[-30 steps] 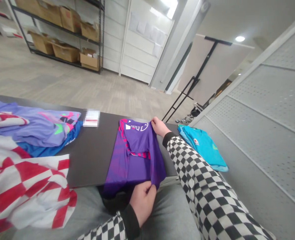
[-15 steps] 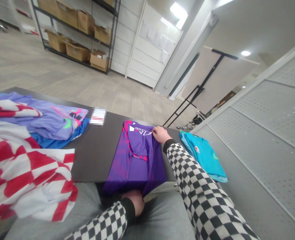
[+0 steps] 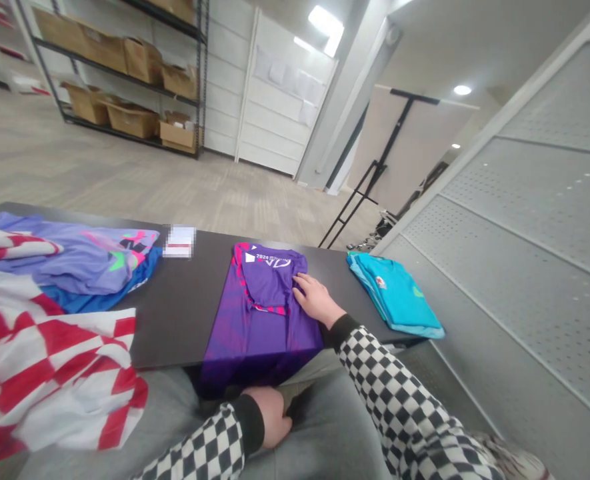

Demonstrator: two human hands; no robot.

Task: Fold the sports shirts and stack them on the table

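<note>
Since half a second ago, the bare right hand (image 3: 317, 300) has slid nearer along the right edge of the one smooth purple jersey with pink-red trim (image 3: 269, 333), and the bare left hand (image 3: 269, 415) has dropped slightly. The jersey lies folded on the dark grey flat-topped table (image 3: 179, 320), its lower end draping over the near edge; part of its white lettering is unreadable. The right hand rests on it with fingers extended, pinching nothing. The left hand is curled below the hanging cloth, its fingertips hidden, so whether it grips anything cannot be told.

To the right sits one folded turquoise fabric stack (image 3: 399, 293); its layers cannot be counted. To the left are one small white card (image 3: 179, 233), its print blurred, one lavender shirt (image 3: 85, 267), one bright blue garment (image 3: 77, 301) mostly covered by it, and red-and-white checked cloth (image 3: 49, 380), cut off by the frame; one piece or two is unclear. Beyond, three brown cardboard boxes (image 3: 132, 119) stand on a rack's lowest shelf.
</note>
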